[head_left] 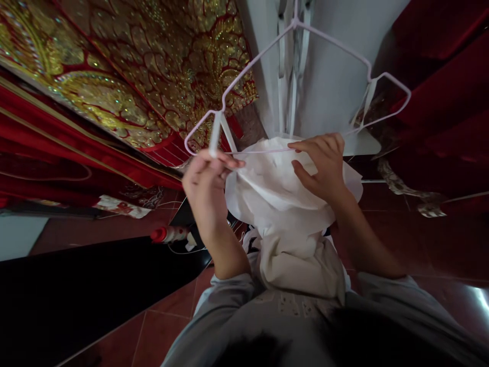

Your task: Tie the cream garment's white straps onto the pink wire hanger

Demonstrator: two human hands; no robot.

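Observation:
A white wire hanger (305,35) hangs in front of me, with white straps looped over both shoulder ends. My left hand (206,183) is closed in a pinch on the white strap (216,132) at the hanger's left end. My right hand (324,163) lies on a bunched white garment (275,193) just under the hanger's bottom bar, its fingers curled over the fabric's upper edge. The cloth falls down toward my chest between my grey sleeves.
A red garment with heavy gold embroidery (145,66) hangs at the upper left. Dark red fabric (451,102) hangs at the right. A white wall or panel (332,76) stands behind the hanger. Red floor tiles (160,326) lie below, with a red-and-white object (170,234) on a dark surface.

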